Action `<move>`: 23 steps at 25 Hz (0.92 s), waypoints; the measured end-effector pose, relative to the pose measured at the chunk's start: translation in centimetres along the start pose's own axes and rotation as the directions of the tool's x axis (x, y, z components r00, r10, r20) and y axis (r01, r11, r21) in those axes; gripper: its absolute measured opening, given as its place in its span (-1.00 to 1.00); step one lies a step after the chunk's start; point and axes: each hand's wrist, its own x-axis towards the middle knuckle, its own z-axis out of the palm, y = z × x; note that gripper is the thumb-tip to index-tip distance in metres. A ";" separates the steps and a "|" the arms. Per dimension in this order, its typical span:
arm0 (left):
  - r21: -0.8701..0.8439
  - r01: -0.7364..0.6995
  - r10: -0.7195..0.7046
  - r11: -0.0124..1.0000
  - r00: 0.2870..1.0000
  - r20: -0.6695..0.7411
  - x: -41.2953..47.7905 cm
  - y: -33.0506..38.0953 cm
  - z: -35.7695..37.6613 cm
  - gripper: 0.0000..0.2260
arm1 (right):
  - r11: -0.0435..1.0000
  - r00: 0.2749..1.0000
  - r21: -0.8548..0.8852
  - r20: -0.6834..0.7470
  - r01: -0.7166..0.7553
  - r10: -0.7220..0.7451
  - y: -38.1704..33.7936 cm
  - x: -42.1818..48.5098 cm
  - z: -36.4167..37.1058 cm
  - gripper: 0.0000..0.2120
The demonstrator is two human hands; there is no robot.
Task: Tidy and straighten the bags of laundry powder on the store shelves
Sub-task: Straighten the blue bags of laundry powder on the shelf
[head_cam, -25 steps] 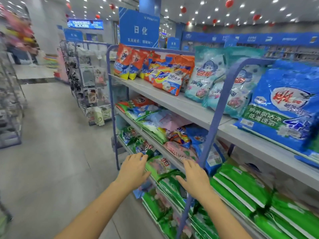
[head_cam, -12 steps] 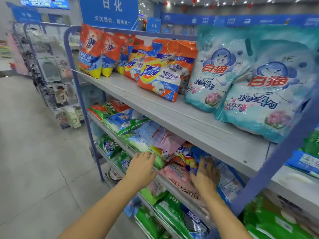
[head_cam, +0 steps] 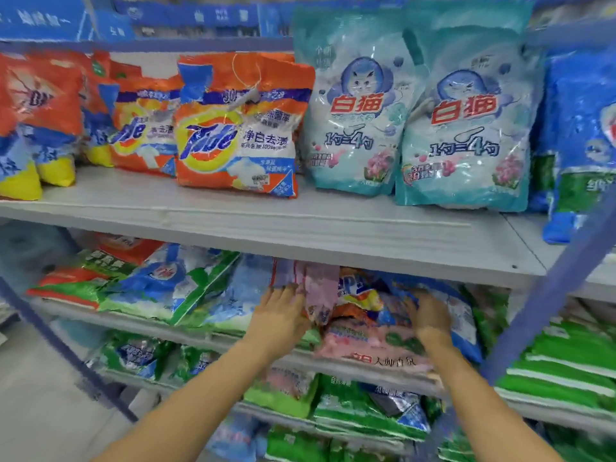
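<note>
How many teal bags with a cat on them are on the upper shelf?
2. The first teal cat bag stands just right of the orange Tide bag; the second teal cat bag stands right of it, touching. Others may hide behind.

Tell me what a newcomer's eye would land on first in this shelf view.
First, the two big pale-teal cat-logo bags standing upright on the top shelf, right of the bright orange Tide bags. Next, the jumbled pile one shelf down, where the left hand touches a lilac bag and the right hand lies on bags above a pink bag. How the fingers grip is too blurred to judge.
</note>
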 end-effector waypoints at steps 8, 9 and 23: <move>-0.306 -0.085 0.129 0.948 0.983 0.128 -0.5 -0.5 -0.6 -0.49 | 0.871 0.942 0.483 -0.325 0.089 0.084 -1.7 -5.7 -5.2 -0.59; -0.421 -0.046 0.111 0.906 0.985 0.129 -0.3 -0.1 -0.7 -0.49 | 0.856 0.941 0.509 -0.326 0.096 0.089 -1.5 -6.7 -5.6 -0.60; -0.946 0.324 0.239 0.000 0.919 0.314 -1.4 4.9 -4.7 -0.65 | 0.565 0.950 0.811 -0.275 0.148 0.146 -9.0 -14.8 -13.0 -0.73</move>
